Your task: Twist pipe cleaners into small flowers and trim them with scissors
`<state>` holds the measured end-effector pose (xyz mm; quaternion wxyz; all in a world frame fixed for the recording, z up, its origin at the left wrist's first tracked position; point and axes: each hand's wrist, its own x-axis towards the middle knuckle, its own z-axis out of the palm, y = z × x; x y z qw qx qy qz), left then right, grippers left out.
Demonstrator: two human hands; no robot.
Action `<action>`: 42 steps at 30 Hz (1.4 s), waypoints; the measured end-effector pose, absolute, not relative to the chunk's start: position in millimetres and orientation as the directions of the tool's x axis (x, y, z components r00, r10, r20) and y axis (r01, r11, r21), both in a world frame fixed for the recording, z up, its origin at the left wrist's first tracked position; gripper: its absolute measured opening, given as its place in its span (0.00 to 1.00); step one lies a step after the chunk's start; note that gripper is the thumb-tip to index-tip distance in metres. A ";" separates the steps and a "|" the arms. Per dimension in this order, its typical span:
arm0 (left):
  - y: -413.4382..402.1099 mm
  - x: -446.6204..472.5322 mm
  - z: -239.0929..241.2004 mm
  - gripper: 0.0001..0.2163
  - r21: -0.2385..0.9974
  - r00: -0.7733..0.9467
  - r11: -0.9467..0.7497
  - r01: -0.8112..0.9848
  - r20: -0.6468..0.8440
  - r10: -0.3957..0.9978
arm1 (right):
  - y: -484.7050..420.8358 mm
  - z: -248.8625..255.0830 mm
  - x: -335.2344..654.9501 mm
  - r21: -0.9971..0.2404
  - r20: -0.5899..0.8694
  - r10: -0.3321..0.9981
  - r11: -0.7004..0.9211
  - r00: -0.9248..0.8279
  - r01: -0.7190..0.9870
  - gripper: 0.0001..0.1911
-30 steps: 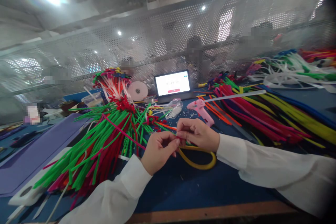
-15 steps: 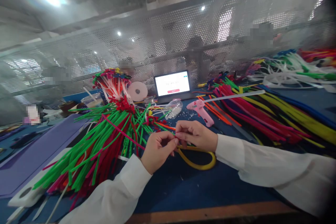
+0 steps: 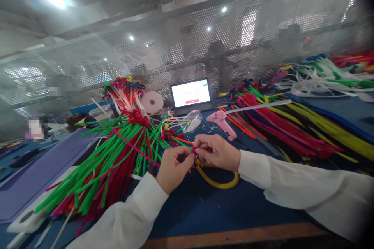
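Note:
My left hand point(image 3: 173, 167) and my right hand point(image 3: 214, 149) meet over the blue table point(image 3: 204, 206), both pinched on a small red pipe cleaner piece point(image 3: 193, 150) held between the fingertips. A long pink pipe cleaner point(image 3: 134, 147) runs from the left hand up and left across the pile. Just under my hands lies a yellow loop point(image 3: 217, 177), which looks like a scissors handle. Both arms wear white sleeves.
A heap of green, red and pink pipe cleaners point(image 3: 99, 167) spreads at left. Long red, yellow and blue ones point(image 3: 292, 128) lie at right. A pink glue gun point(image 3: 223, 122), a lit tablet point(image 3: 191, 93), a tape roll point(image 3: 152, 102) and a perforated screen stand behind. Other people sit beyond the screen.
My hands have shifted slightly up and left together, and the fingertips have kept working the small red piece between them. Nothing else has moved.

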<state>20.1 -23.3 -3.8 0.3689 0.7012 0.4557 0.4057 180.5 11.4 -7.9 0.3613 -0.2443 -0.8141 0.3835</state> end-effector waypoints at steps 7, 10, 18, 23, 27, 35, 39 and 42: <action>-20.6 20.4 -4.7 0.10 0.950 0.209 -0.249 0.188 0.209 0.955 | 18.9 -9.2 179.9 -0.867 0.362 0.699 0.495 -0.617 0.053 0.09; -20.7 20.9 -5.9 0.10 0.960 0.200 -0.240 0.146 0.209 0.957 | 16.1 -8.7 180.8 -0.829 0.421 0.679 0.557 -0.601 0.049 0.08; -22.9 21.2 -4.5 0.09 0.984 0.224 -0.179 0.016 0.171 0.959 | 8.2 -2.4 184.3 -0.691 0.527 0.607 0.714 -0.594 0.116 0.04; -24.7 21.9 -1.2 0.10 0.968 0.311 -0.224 0.109 0.181 0.933 | 13.6 -6.3 182.5 -0.817 0.407 0.644 0.574 -0.648 0.058 0.09; -25.9 22.9 -1.6 0.10 0.956 0.341 -0.251 0.155 0.186 0.921 | 12.5 -4.6 182.5 -0.782 0.422 0.639 0.616 -0.643 0.099 0.09; -22.8 20.6 -2.7 0.09 0.955 0.292 -0.276 0.112 0.234 0.927 | 19.7 -8.2 180.9 -0.881 0.399 0.720 0.472 -0.567 -0.021 0.11; -23.3 20.8 -0.9 0.10 0.945 0.292 -0.290 0.154 0.236 0.927 | 22.0 -10.2 180.7 -0.903 0.353 0.717 0.429 -0.601 -0.019 0.11; -22.3 20.1 0.0 0.09 0.930 0.286 -0.308 0.200 0.245 0.926 | 21.6 -9.6 181.0 -0.905 0.344 0.727 0.425 -0.594 -0.003 0.11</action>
